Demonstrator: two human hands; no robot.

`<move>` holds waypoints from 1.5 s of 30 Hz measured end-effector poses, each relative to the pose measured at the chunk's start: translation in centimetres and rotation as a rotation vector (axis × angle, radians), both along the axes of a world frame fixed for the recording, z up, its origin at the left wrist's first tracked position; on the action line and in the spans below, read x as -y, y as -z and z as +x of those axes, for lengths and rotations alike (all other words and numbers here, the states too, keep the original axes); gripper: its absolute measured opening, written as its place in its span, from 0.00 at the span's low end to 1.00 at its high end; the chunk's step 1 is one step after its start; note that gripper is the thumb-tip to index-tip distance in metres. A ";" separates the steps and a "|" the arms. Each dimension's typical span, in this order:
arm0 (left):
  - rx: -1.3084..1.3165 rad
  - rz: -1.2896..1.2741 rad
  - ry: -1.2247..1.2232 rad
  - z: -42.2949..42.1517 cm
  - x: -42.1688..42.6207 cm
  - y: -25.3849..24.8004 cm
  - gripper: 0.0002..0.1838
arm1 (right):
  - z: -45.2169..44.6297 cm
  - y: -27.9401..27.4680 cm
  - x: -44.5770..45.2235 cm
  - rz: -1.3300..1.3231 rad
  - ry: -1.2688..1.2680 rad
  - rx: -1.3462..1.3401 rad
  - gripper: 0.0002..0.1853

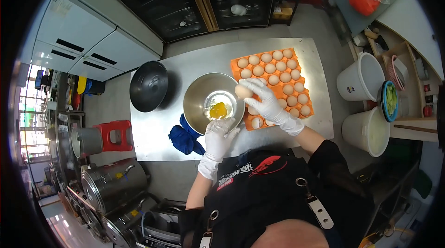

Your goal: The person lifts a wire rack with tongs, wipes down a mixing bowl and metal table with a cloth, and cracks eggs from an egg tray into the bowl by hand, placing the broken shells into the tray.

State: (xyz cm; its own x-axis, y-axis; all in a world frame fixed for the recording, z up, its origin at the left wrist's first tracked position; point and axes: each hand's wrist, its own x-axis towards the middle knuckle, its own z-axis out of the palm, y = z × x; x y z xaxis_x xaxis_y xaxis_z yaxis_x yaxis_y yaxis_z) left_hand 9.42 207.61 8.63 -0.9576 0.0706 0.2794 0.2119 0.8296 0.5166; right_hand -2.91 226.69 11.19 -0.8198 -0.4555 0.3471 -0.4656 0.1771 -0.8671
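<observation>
A deep steel mixing bowl stands on the metal table, with raw egg of orange yolk and clear white at its bottom. My left hand, in a white glove, grips the bowl's near rim, fingers over the edge. In my gloved right hand is a brown egg, held by the fingertips at the bowl's right rim. Beneath and beside that hand lies an orange egg tray with rows of brown eggs. What look like broken shells sit in its near corner.
A black bowl and a crumpled blue cloth lie left on the steel table. Beyond the table's right edge stand white buckets. A red stool and large steel pots are at the left.
</observation>
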 end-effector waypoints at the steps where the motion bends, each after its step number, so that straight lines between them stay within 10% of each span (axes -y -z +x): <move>1: 0.005 0.070 -0.034 -0.2 0.1 -0.5 0.17 | 0.1 -0.4 0.6 -0.231 -0.055 0.267 0.25; 4: -0.040 0.360 -0.192 -1.8 1.2 -1.5 0.20 | -0.4 -2.2 1.2 -0.399 -0.217 0.834 0.24; 9: -0.025 0.549 -0.107 -4.4 2.1 -6.4 0.23 | 0.4 -1.1 3.4 -0.631 -0.401 1.040 0.24; 45: -0.162 0.130 0.047 -5.4 5.1 -3.0 0.23 | -1.7 0.7 6.8 -0.098 -0.450 0.813 0.24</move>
State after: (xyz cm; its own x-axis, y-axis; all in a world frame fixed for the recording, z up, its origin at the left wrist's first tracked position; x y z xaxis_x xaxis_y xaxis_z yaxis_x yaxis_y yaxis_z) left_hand 4.00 202.53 11.64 -0.8961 0.0670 0.4387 0.3372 0.7455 0.5749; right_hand -4.57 219.93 10.49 -0.5813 -0.7882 -0.2020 0.2836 0.0364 -0.9583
